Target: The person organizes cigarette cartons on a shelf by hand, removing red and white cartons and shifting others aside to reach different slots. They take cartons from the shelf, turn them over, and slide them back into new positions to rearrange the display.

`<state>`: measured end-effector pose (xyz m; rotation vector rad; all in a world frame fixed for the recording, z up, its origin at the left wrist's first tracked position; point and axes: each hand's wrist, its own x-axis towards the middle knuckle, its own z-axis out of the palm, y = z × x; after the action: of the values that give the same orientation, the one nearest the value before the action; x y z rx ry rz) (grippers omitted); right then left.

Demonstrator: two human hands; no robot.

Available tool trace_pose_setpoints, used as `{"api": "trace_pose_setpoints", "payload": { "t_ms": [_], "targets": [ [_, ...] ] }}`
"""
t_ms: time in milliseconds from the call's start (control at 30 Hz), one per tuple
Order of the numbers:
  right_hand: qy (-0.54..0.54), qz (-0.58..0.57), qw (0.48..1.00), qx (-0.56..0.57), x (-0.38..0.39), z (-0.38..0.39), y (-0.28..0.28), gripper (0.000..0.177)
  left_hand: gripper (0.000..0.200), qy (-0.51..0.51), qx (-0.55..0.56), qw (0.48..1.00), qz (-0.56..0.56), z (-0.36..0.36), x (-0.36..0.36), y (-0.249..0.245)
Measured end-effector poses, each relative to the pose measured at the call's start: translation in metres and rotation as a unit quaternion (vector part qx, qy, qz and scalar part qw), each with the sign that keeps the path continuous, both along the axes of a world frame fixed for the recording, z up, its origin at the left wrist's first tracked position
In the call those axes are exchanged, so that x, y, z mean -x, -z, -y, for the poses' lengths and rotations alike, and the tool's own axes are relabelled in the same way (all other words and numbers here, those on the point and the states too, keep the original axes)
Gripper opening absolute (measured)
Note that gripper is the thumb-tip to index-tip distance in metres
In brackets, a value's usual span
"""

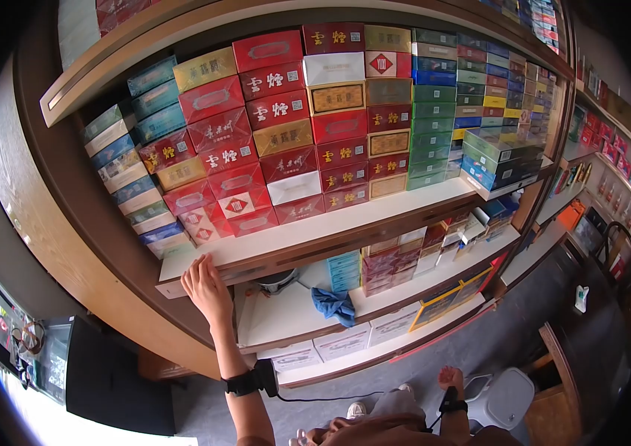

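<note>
My left hand rests on the front edge of a white shelf, near its left end, with the fingers stretched over the edge. Just above it stand stacked cigarette cartons, among them a red and white carton. My right hand hangs low near my body, away from the shelf, with its fingers curled in and nothing visible in them. Both wrists wear black straps. Further along the shelf are green cartons and dark blue-green cartons near the front edge.
On the lower shelf lie a blue cloth and light blue packs. White boxes stand beneath. A white bin is on the floor near my right hand, by a wooden chair. A black cabinet stands at left.
</note>
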<state>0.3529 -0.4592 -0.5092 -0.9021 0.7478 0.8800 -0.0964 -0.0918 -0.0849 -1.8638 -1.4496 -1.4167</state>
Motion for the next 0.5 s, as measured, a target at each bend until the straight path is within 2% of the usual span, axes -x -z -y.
{"api": "trace_pose_setpoints", "payload": {
  "t_ms": [500],
  "targets": [
    [0.019, -0.012, 1.0, 0.019, 0.012, 0.006, -0.017, 0.018, 0.022, 0.006, -0.002, 1.0, 0.004, -0.001, 0.001, 0.002]
  ]
}}
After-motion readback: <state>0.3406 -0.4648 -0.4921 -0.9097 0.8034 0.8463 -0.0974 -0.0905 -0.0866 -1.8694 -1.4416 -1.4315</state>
